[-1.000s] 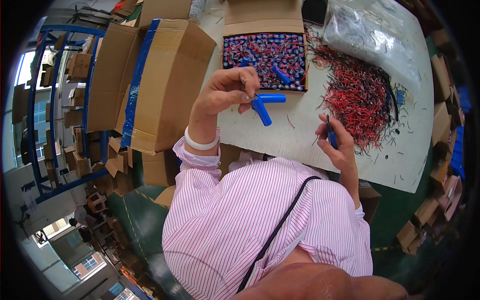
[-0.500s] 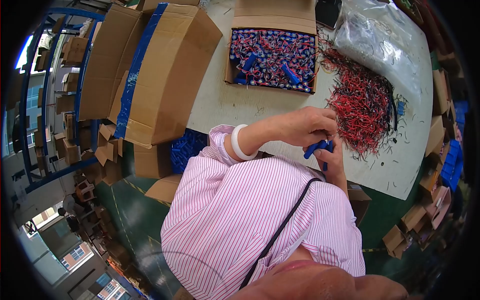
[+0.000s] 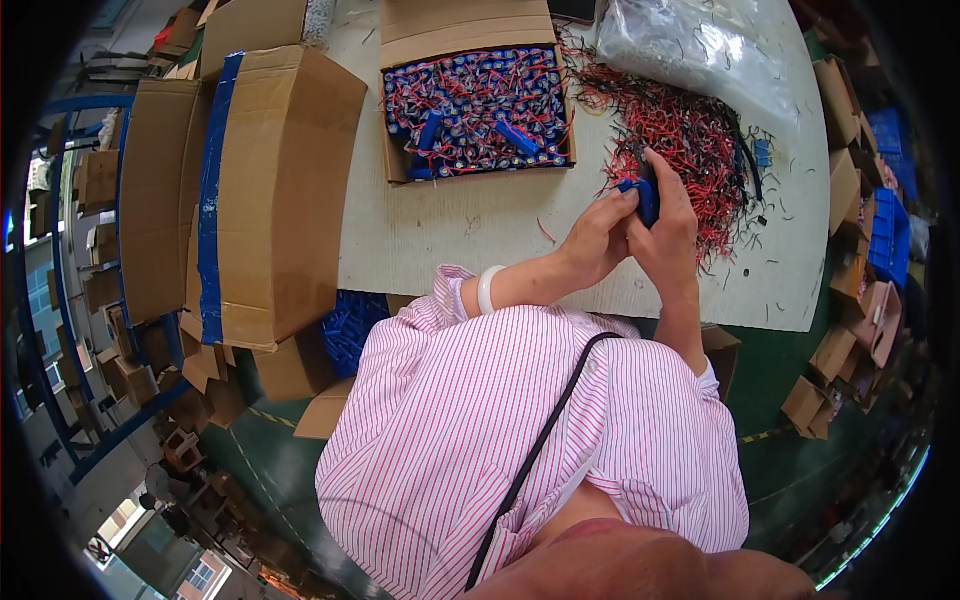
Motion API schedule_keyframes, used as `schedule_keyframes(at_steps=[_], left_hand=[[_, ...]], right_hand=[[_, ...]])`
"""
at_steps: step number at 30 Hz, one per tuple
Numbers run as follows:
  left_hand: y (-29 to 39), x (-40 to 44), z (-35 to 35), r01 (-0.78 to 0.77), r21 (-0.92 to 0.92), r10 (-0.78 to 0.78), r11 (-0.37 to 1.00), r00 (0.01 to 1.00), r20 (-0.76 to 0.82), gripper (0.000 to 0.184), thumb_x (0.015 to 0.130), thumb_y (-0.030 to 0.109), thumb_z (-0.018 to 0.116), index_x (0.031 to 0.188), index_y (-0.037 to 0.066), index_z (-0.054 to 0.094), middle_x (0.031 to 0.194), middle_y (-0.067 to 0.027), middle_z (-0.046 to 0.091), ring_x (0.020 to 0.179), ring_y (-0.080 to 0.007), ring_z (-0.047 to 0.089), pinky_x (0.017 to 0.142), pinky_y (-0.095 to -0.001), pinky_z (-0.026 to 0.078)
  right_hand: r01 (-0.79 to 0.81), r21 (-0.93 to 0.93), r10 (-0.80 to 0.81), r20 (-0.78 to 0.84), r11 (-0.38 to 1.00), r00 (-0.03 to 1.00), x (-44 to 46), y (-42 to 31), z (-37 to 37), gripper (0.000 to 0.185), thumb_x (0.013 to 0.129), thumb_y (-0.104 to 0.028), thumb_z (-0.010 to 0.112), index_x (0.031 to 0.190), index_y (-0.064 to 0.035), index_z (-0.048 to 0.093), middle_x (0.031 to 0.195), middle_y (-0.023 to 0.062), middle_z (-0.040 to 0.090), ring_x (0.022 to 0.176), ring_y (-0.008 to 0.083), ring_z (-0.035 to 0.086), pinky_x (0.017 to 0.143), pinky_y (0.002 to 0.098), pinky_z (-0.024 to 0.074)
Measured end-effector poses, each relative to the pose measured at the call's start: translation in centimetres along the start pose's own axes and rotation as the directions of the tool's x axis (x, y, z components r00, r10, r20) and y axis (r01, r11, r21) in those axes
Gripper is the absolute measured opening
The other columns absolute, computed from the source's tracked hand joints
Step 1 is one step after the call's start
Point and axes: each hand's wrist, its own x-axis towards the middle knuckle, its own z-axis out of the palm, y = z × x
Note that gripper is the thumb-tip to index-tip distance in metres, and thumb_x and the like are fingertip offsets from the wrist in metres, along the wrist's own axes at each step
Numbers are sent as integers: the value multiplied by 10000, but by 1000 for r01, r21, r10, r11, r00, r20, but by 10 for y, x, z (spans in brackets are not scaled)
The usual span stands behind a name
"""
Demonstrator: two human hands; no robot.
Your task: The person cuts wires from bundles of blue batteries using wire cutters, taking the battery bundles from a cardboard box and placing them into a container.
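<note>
Both my hands meet over the front of the white work table, near the heap of wire pieces. My left hand (image 3: 598, 243), with a white bangle on its wrist, is closed, its thumb and fingertip pressed on a blue battery (image 3: 648, 206). My right hand (image 3: 670, 232) wraps round the same blue piece, with the index finger stretched along it. A dark narrow part shows just above the blue; I cannot make out what it is. An open carton (image 3: 395, 172) holds many blue-wrapped batteries with red leads, several lying loose on top.
Behind my hands lies a heap of red and black wire pieces (image 3: 700, 150). A clear plastic bag (image 3: 690, 50) is at the back right. A large cardboard box (image 3: 290, 200) stands left of the table (image 3: 450, 225). Below it, another box holds blue batteries (image 3: 352, 330).
My hands have moved forward, away from my chest and towards the wire heap, still holding blue. My right index finger has straightened. The whole view has shifted.
</note>
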Motion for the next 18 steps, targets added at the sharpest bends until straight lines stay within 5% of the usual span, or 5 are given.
schedule_keyframes(at_steps=[4,11,13,15,18], left_hand=[[1,4,-14,65,-191,-69,979,997,-15,280,903,290,460,1087,84,508,1016,-44,586,953,-160,555,847,-338,436],[18,6,-26,97,168,-76,981,989,-130,151,795,196,621,865,66,590,777,-38,604,693,-141,606,501,-260,493],[14,6,-29,153,216,-133,964,986,-105,193,782,215,634,891,63,583,798,-36,605,646,-133,593,484,-246,459],[1,4,-24,-31,41,32,999,999,-38,227,795,220,621,935,51,564,840,-45,604,681,-156,591,567,-286,485],[-11,21,-44,-74,65,69,995,995,78,223,813,199,602,957,37,551,856,-54,599,718,-170,592,633,-296,488]], right_hand=[[-22,39,18,118,999,993,-1,-3,-6,489,662,-29,626,1132,-9,490,975,178,552,883,337,553,775,388,446],[-70,181,61,52,981,997,18,-12,-5,390,709,15,608,1089,-3,523,888,135,577,758,233,596,673,306,478],[92,198,-100,29,976,995,37,-31,11,406,686,31,607,1082,-5,527,869,136,570,746,241,596,659,307,486],[280,227,-308,97,933,947,54,-47,36,451,685,40,626,1120,-19,520,875,131,571,760,230,597,670,292,490],[409,23,-408,151,912,900,59,-53,70,442,665,-14,649,1090,-23,529,883,169,565,768,324,574,680,374,478]])
